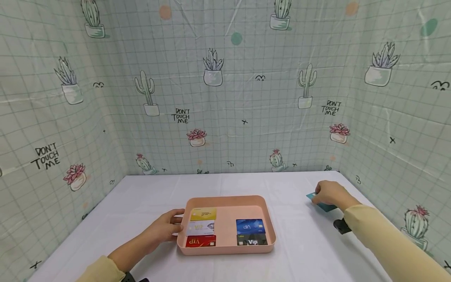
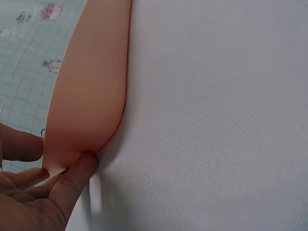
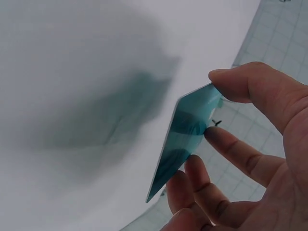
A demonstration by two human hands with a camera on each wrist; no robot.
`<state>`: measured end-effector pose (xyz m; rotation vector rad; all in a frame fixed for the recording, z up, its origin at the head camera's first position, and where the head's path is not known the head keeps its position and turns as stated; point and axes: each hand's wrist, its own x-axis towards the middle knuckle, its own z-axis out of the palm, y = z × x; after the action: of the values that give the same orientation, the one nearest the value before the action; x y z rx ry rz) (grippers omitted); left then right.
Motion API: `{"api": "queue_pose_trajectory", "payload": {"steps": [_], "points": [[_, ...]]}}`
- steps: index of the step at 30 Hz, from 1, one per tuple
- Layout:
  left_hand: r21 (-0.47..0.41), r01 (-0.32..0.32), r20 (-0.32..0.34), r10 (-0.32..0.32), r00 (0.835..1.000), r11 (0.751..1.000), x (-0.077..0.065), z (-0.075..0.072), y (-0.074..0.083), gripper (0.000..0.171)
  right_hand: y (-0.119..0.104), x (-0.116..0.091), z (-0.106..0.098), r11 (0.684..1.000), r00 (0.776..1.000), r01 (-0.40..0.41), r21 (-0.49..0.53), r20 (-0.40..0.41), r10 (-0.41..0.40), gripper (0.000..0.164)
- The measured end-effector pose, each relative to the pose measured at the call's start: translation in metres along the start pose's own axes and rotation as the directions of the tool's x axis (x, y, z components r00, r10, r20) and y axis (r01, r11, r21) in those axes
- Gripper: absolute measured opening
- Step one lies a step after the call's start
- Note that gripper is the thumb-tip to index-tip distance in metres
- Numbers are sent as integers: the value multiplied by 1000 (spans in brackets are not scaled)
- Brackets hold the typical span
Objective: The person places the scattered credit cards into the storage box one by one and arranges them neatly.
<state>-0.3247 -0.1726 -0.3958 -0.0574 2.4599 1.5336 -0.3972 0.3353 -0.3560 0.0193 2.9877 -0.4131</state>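
Note:
A pink tray (image 1: 225, 249) lies on the white table. In it a yellow card (image 1: 203, 214), a white VIP card (image 1: 200, 227) and a red card (image 1: 201, 241) form a left column. A blue card (image 1: 250, 226) sits above a black card (image 1: 251, 239) on the right. My left hand (image 1: 165, 227) grips the tray's left side, fingertips at the rim and one digit against the outer wall. Off to the right, my right hand (image 1: 331, 194) pinches a teal card (image 3: 180, 139) by its edges, tilted over the table.
White cloth covers the table (image 1: 296, 219). A curtain (image 1: 243, 98) printed with cacti encloses the back and both sides. The tray's raised rim runs all the way round.

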Motion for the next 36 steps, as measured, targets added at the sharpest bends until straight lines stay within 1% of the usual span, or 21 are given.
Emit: {"api": "queue_pose_trajectory", "payload": {"steps": [8,20,25,32,36], "points": [[9,7,0,-7,1000,1000,-1,0,1,62,-22,0,0,998,996,59,6,-61,-59,38],[4,1,1,-1,1000,1000,-1,0,0,61,-54,-4,4,993,988,119,22,-97,-116,35],[3,4,1,-4,1000,1000,-1,0,-1,61,-64,-4,7,991,987,132,33,-101,-128,34],[4,5,-2,-5,1000,1000,-1,0,-1,61,-81,-6,8,993,988,108,43,-118,-102,35],[4,5,-3,-5,1000,1000,0,0,-1,61,-92,-5,8,990,984,129,54,-130,-121,35]]}}
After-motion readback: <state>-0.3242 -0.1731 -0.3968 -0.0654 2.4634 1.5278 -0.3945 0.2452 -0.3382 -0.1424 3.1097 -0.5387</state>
